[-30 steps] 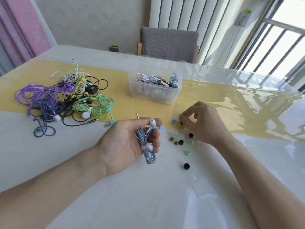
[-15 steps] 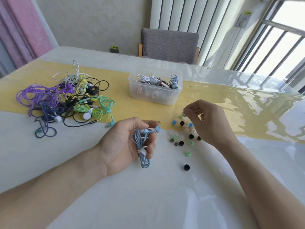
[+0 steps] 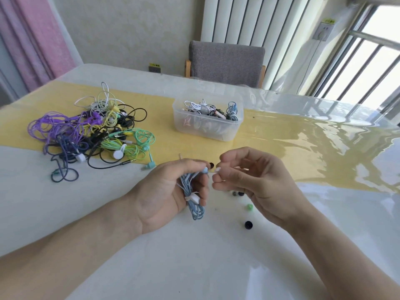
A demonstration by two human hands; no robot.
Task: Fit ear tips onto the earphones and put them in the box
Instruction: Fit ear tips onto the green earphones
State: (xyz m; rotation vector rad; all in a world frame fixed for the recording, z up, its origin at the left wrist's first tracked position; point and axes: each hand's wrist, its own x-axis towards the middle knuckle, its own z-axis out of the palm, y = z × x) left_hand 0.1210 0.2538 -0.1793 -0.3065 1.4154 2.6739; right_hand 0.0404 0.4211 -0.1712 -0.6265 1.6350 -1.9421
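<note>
My left hand [image 3: 164,191] grips a bundled light-blue earphone [image 3: 192,200], its cord tied with a white band and one earbud sticking up between the fingers. My right hand [image 3: 251,182] pinches a small white ear tip [image 3: 217,169] right beside that earbud. Loose ear tips lie on the table under and below my right hand, among them a green one [image 3: 250,207] and a black one [image 3: 248,224]. The clear plastic box [image 3: 207,128] stands behind the hands with several bundled earphones inside.
A tangled pile of purple, yellow, green, black and dark-blue earphones [image 3: 91,131] lies at the left on the yellow table runner. A grey chair [image 3: 225,61] stands beyond the table's far edge. The tabletop is glossy white.
My right hand has lifted from the loose ear tips with a white tip pinched in it and moved left to the earbud. My left hand raised the blue earphone slightly.
</note>
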